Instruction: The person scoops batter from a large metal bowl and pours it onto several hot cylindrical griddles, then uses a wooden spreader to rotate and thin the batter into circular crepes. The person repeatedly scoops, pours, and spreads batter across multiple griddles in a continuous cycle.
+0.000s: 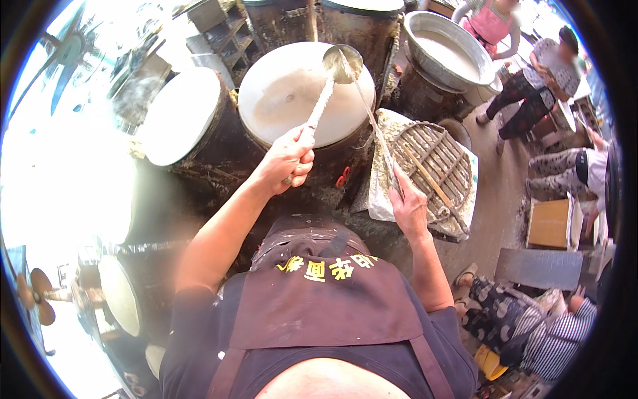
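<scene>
- White-topped and round, the middle vat (279,73) stands in front of the person; whether its pale, brown-tinged surface is lid or liquid, I cannot tell.
- 1 ladle (333,65) has its metal bowl above the far right part of the middle vat, its pale, wrapped handle slanting back past the vat's near edge.
- The left hand (288,163), at that near edge, grips the handle, fingers curled around it and pressed together.
- The right hand (410,207), to the right of the middle vat and nearer the person, pinches 1 thin stick (380,137) between thumb and fingers; some fingertips are hidden.
- The stick's far end reaches the ladle's bowl beside the middle vat's far right rim; whether they touch, I cannot tell.
- Right of the middle vat, 1 round slatted rack (415,149) lies on a white-covered block (380,203), with 1 wooden rod (425,174) across it.
- Left of the middle vat sits 1 smaller white-topped vat (183,116).
- Beyond the middle vat, to the right, is 1 metal basin (413,30) of pale liquid (446,56).
</scene>
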A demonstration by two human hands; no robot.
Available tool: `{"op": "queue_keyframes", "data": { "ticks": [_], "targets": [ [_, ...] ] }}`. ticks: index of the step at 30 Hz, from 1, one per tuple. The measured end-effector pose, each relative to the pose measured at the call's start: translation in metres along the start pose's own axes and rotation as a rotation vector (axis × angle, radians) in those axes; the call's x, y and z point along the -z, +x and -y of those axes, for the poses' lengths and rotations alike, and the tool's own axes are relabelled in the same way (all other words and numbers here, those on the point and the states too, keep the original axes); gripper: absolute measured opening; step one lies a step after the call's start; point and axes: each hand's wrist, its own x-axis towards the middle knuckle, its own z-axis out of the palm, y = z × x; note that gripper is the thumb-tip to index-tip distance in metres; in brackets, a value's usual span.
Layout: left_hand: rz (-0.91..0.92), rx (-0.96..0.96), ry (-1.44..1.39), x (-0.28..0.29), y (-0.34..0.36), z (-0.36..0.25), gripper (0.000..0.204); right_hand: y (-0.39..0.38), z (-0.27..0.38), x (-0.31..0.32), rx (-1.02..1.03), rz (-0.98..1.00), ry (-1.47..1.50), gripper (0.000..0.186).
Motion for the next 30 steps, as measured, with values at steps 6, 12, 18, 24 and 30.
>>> {"op": "queue_keyframes", "data": {
  "ticks": [6, 12, 18, 24, 30],
  "targets": [
    [-0.216, -0.372, 0.87, 0.045, 0.083, 0.041, 0.056, 0.0, 0.01, -0.03, -0.14, 0.047, -0.113, 0.053],
    [-0.433, -0.589, 1.701, 0.063, 0.079, -0.007, 0.056, -0.005, 0.0, -0.051, -0.244, 0.003, -0.115, 0.051],
    [-0.715, -0.676, 1.648, 0.054, 0.055, -0.074, 0.057, -0.019, -0.002, -0.072, -0.226, -0.105, -0.072, 0.054],
    [-0.301, -0.713, 0.707, 0.082, 0.007, -0.065, 0.053, -0.031, 0.009, -0.077, -0.31, -0.133, 0.125, 0.056],
    [-0.129, -0.349, 0.317, 0.075, -0.089, -0.032, 0.056, 0.002, -0.009, -0.139, -0.243, -0.179, 0.143, 0.055]
  ]
}}
